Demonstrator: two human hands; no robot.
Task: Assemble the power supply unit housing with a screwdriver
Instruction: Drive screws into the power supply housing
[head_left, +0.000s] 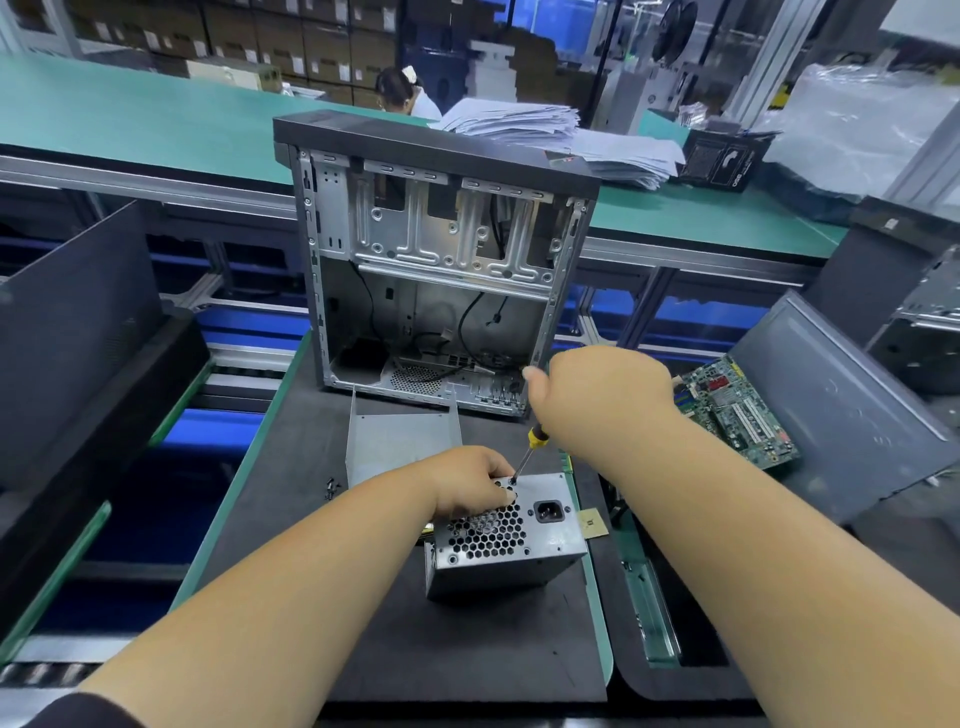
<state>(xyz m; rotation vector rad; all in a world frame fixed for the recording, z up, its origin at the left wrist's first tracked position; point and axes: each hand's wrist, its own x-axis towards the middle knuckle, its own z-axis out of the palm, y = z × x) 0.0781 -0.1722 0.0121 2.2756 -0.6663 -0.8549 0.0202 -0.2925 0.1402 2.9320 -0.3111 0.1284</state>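
- The power supply unit (506, 540) stands on the dark mat (415, 649), under both hands, with its perforated face and the power socket (549, 511) turned up toward the camera.
- The left hand (470, 486) grasps the upper left edge of the unit, its fingers curled over the honeycomb grille.
- The right hand (602, 397) is above and to the right of the left one; it is closed around the handle of the screwdriver (527, 451).
- The screwdriver is tilted, and its tip touches the top edge of the unit just beside the fingers of the left hand.
- Just behind the left hand a bent metal cover (402, 441) stands on the mat.
- To the left of the left hand some small screws (331, 487) lie on the mat.
- Behind both hands an open computer case (431, 260) stands upright.
- To the right of the right hand a green circuit board (737, 410) leans on a grey panel (841, 410).
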